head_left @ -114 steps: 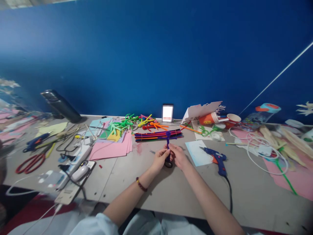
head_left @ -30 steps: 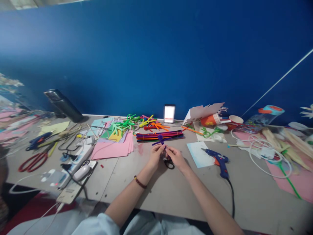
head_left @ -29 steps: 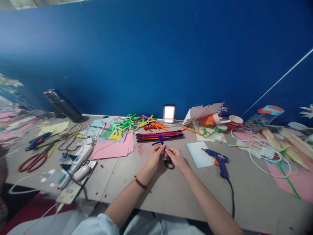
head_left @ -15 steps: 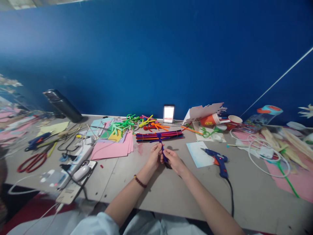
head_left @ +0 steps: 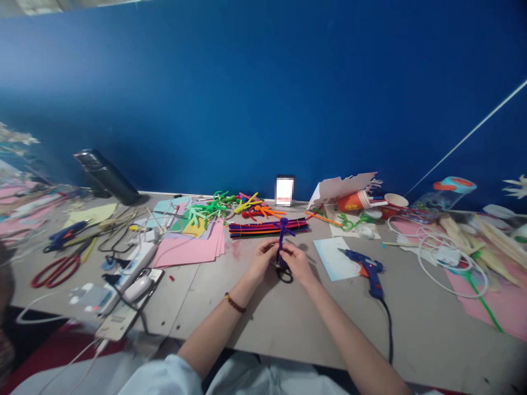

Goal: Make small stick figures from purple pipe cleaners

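A twisted purple pipe-cleaner figure (head_left: 281,237) stands between my hands, with a rounded top and short side arms. The fingers of my left hand (head_left: 263,259) pinch its lower part from one side. From the other side, my right hand (head_left: 295,260) closes its thumb and fingers on the same stem. Black looped handles (head_left: 285,275), like those of small scissors, lie on the table just under my fingertips; their other end is hidden. Right behind the figure is a bundle of pipe cleaners (head_left: 251,229) in dark and bright colours.
A blue glue gun (head_left: 366,266) with a black cable lies right, by a light blue card (head_left: 329,255). Pink paper (head_left: 185,252), a power strip (head_left: 127,274) and red-handled scissors (head_left: 57,270) are left. Green pipe-cleaner pieces (head_left: 209,207) and a small framed panel (head_left: 285,191) stand behind.
The purple figure has shifted slightly right and turned, showing its rounded top and side arms. My hands have moved a little right, and the black handles show more.
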Available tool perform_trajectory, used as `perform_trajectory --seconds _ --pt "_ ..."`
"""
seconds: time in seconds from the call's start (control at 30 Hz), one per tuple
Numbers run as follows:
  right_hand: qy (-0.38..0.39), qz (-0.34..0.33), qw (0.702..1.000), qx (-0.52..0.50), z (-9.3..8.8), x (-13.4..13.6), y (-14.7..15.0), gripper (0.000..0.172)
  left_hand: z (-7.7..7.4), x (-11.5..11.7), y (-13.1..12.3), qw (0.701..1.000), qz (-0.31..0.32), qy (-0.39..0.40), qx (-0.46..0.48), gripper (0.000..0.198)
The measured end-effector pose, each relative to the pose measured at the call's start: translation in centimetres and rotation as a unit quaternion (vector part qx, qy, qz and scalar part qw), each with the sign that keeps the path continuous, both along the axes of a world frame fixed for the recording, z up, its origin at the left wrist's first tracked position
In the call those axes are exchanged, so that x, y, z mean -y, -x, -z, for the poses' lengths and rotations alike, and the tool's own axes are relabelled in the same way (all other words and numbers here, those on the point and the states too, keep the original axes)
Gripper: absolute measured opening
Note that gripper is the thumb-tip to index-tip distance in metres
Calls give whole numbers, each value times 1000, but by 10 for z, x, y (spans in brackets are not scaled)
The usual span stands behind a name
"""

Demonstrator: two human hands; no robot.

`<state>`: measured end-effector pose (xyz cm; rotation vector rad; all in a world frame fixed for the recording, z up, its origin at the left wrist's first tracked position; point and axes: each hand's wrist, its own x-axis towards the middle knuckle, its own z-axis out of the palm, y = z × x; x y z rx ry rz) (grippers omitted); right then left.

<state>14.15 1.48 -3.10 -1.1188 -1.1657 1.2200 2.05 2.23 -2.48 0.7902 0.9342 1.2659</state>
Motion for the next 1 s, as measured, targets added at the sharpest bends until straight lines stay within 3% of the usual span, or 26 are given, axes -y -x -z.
perform_trajectory --seconds 0.4,0.67,0.83,1.0 --pt "94 -53 990 -88 -2 -1 -6 34 1 -1 3 998 52 23 32 37" --pt "114 -68 983 -128 0 -2 -7 40 1 0 4 998 54 7 -4 34" --pt "116 -55 983 -128 4 -3 -9 41 3 1 4 998 62 5 0 34" --pt "109 -23 987 -116 9 -6 -11 40 0 2 4 994 108 -13 19 40"
